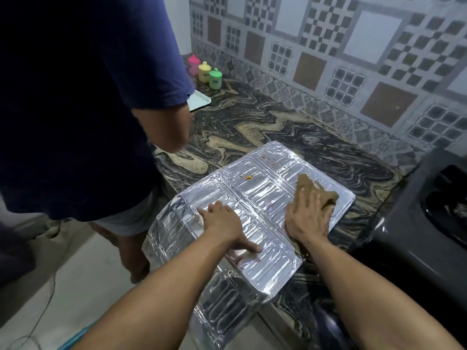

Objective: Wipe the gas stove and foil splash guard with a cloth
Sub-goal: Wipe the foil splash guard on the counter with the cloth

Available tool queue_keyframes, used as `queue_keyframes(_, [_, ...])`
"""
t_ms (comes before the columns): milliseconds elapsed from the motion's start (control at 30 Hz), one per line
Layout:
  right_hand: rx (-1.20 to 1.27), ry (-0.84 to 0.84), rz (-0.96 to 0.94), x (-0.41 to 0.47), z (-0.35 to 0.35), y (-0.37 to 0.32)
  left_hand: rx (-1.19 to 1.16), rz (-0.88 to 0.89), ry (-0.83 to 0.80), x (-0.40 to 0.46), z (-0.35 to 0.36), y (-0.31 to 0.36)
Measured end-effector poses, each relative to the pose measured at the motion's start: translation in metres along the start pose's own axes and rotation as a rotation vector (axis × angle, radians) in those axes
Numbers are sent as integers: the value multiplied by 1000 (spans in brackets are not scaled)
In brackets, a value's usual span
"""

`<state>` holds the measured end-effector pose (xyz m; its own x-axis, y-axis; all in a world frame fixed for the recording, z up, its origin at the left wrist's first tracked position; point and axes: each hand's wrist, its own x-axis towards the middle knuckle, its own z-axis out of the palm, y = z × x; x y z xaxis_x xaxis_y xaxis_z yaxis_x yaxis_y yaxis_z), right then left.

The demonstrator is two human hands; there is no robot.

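Both hands lie on a foil splash guard [255,198] spread across a dark marbled countertop [278,130]. Left hand [222,223] presses flat, fingers straight and spread, holding nothing. Right hand [307,218] presses a brown cloth [316,192] onto the guard's right panel, fingers extended over it; whether they pinch the cloth cannot be told.

Near panels of the guard overhang the counter's front edge and bend down toward the floor. Its far right corner sits near the black gas stove [429,223], which is cut off by the frame's right side. Bare countertop stretches beyond the guard to a patterned tile wall [328,46].

A second person in a dark blue shirt [75,97] stands at left, partly hiding a white tray [199,101]. Three small lidded jars [206,70] stand in the far corner. Orange spots [249,177] dot the foil.
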<state>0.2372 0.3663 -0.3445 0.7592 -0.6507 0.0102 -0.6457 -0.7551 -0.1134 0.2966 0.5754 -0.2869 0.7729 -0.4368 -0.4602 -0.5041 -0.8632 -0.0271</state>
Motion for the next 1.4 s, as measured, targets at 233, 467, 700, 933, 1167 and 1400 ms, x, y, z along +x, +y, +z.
queue_keyframes(233, [-59, -15, 9, -1, 0, -2, -114, 19, 35, 44, -22, -32])
queue_keyframes(467, [4, -29, 380, 26, -6, -6, -191, -22, -106, 67, -14, -41])
queue_keyframes(700, [73, 24, 378, 68, -9, -14, -203, -11, -132, 71, -12, -42])
queue_keyframes(933, [50, -31, -41, 87, -7, -26, -199, -26, -146, 69, -14, -41])
queue_keyframes(1167, [470, -53, -402, 67, -12, -44, -207, -35, -138, 64, -18, -40])
queue_keyframes(1400, [372, -94, -729, 18, -10, -83, -189, -64, -144, 66, -17, -39])
